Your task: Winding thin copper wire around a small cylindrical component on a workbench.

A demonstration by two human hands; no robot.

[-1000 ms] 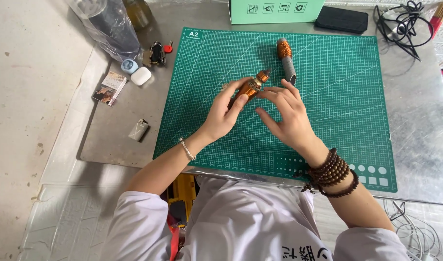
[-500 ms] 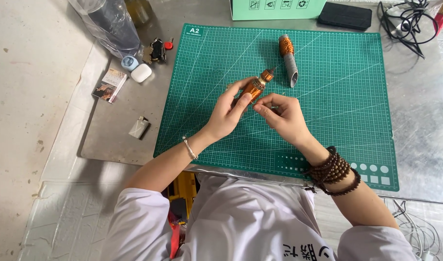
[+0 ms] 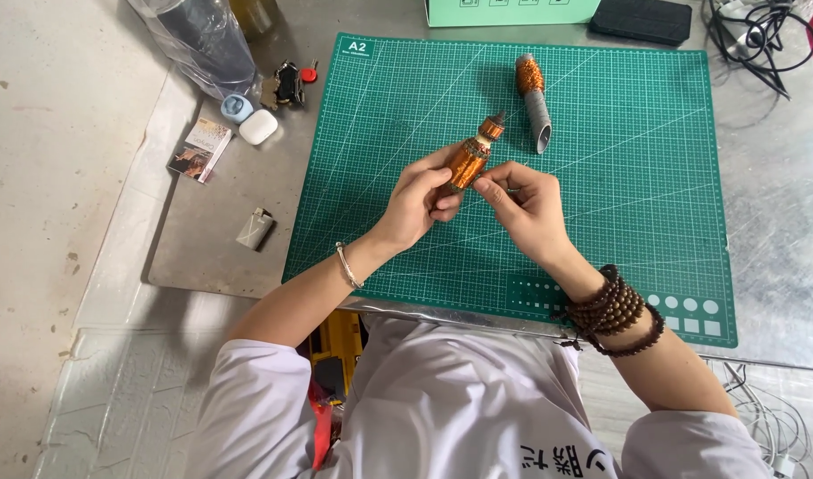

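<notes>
My left hand [image 3: 417, 202] grips a small motor armature with copper windings [image 3: 471, 158], held tilted above the green cutting mat [image 3: 601, 160]. My right hand [image 3: 523, 202] pinches at the side of the copper winding with thumb and fingertips; whether it holds a wire is too small to tell. A second armature [image 3: 532, 99] with a grey core and copper winding lies on the mat just beyond, apart from both hands.
Left of the mat lie a white earbud case [image 3: 258, 127], a small card pack [image 3: 200, 149], a lighter [image 3: 255, 229], keys [image 3: 289, 82] and a clear plastic bag [image 3: 198, 40]. A green box [image 3: 513, 11], a black case [image 3: 639, 18] and tangled cables [image 3: 761, 40] sit at the back.
My right hand has closed from spread fingers into a pinch on the armature's winding. The left hand keeps holding the armature in about the same place.
</notes>
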